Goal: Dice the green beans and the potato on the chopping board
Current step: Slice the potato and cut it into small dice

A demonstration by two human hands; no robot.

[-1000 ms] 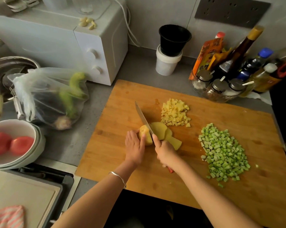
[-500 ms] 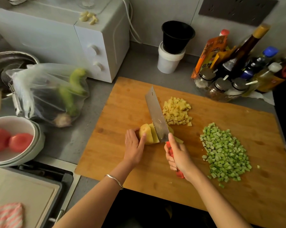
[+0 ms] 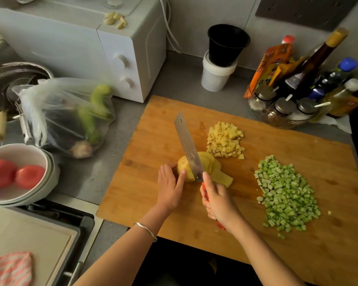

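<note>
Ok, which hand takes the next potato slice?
Right: the right hand grips the cleaver, blade on the potato. The left hand holds the potato steady.

Left hand (image 3: pixel 169 187) cupped, right hand (image 3: pixel 217 201) clenched

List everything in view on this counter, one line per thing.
chopping board: one, brown wood, on the grey counter
diced green beans: one pile, green, right part of the board
diced potato: one pile, pale yellow, far middle of the board
potato: one, yellow, part sliced, mid board under the cleaver
cleaver: one, steel blade with red handle, blade on the potato
microwave: one, white, behind the board's left corner
plastic bag: one, clear, vegetables inside, left of the board
tomatoes: two, red, in a white bowl at far left
cups: two, black stacked in white, behind the board
bottles and jars: several, mixed colours, far right corner
left hand: holds the potato
right hand: grips the cleaver handle
</note>
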